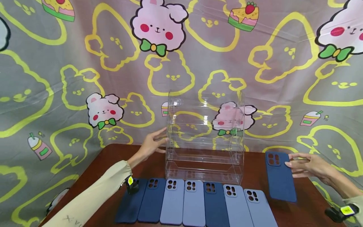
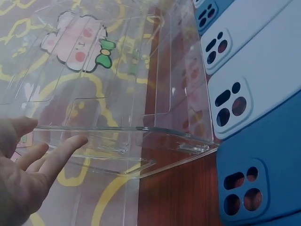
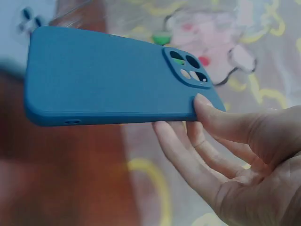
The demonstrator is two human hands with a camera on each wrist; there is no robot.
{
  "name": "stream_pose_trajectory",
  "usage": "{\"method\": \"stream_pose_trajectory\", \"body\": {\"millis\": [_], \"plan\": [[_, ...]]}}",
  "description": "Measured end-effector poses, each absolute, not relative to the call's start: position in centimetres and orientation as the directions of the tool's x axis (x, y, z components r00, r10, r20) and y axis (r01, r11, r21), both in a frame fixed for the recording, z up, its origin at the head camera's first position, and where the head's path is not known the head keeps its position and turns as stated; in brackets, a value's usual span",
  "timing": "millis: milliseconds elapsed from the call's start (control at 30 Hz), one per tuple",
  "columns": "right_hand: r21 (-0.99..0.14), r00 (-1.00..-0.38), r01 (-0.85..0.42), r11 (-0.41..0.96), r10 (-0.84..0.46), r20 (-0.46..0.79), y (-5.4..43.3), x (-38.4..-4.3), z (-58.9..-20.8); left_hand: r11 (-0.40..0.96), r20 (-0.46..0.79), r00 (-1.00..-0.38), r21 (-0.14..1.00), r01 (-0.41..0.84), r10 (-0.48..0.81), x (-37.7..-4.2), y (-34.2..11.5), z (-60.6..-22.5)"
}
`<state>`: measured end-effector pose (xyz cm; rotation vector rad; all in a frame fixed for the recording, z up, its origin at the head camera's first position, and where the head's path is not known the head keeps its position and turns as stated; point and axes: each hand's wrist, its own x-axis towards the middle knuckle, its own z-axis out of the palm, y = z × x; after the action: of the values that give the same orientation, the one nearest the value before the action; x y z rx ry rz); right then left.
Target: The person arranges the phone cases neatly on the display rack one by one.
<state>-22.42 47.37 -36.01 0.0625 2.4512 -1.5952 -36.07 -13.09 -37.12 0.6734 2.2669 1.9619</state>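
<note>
My right hand (image 1: 313, 165) pinches a dark blue phone case (image 1: 280, 179) by its edge near the camera cutouts. The thumb lies on the back and the other fingers are behind it; the right wrist view shows the case (image 3: 108, 77) held off the table. My left hand (image 1: 151, 143) is at the left side of a clear plastic tiered display rack (image 1: 204, 157), its fingers loosely spread. In the left wrist view the fingertips of that hand (image 2: 28, 174) are right at the rack's side edge (image 2: 113, 128).
A row of phone cases lies in front of the rack, some dark blue (image 1: 151, 201), others light grey-blue (image 1: 194, 205). All rest on a dark red-brown table (image 1: 255, 167). Behind it hangs a patterned cloth (image 1: 175, 72) with cartoon rabbits.
</note>
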Motion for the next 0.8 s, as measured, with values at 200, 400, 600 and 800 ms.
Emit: {"method": "stream_pose_trajectory", "body": {"millis": [200,400,600,800], "plan": [[-0.875,-1.000,-0.004,0.485,-0.024,-0.008,44.5,-23.2,-32.9,0.072,0.251,-0.889,0.951,0.300,0.382,-36.2,-12.9,-37.3],[-0.842,-0.995,-0.088,0.532,-0.013,0.096,41.8,-24.4,-30.4,0.055,0.262,-0.887,0.951,0.305,0.381,-36.3,-13.1,-37.5],[-0.807,-0.986,-0.138,0.575,-0.004,0.167,38.6,-25.4,-27.9,0.079,0.258,-0.904,0.950,0.301,0.342,-36.1,-13.1,-37.2],[-0.811,-0.980,-0.167,0.561,-0.003,0.200,34.9,-27.3,-26.0,0.093,0.241,-0.913,0.954,0.285,0.330,-35.9,-13.0,-37.3]]}}
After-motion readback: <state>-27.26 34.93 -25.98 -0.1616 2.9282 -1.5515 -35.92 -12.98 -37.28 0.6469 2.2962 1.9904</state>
